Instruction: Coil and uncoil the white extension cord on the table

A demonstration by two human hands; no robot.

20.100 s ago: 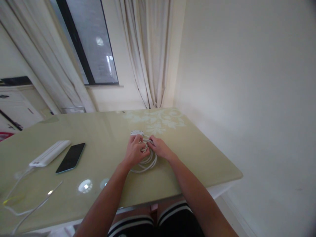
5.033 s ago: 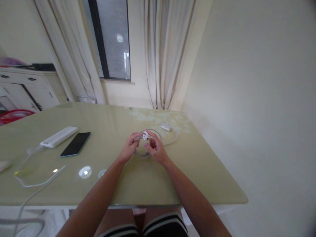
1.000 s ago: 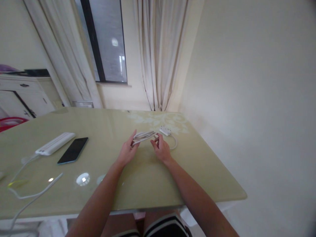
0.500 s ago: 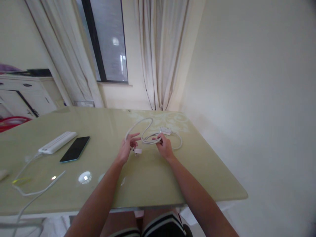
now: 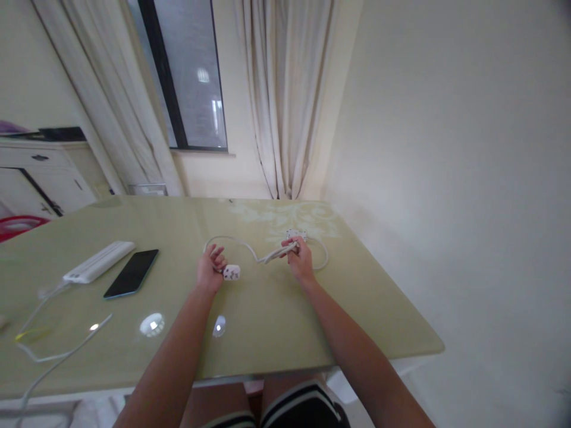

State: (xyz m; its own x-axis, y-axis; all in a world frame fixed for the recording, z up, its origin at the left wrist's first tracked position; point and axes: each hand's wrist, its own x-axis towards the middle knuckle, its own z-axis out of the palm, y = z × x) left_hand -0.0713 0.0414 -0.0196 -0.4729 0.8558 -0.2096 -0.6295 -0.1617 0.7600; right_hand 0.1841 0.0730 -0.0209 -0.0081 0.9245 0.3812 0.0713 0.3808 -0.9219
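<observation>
Wall takes up the whole right side from where I stand, and the pale green surface ends close to it. Behind hangs a cream curtain, gathered in beside the window. Over the surface, the person's left hand and right hand work well apart. Between them is the coiled cable: the right grip is clamped round its loops, squeezing them into a narrow bundle, probably to stop them spreading, while one strand bows across to the left hand. Off to the left lie a long white block and a dark phone, likely there to be out of the way. The white socket block rests just beyond the right hand, so neither hand needs to bear its weight. Last comes the plug; the left grip is closed just behind it, presumably so that this end doesn't dangle.
</observation>
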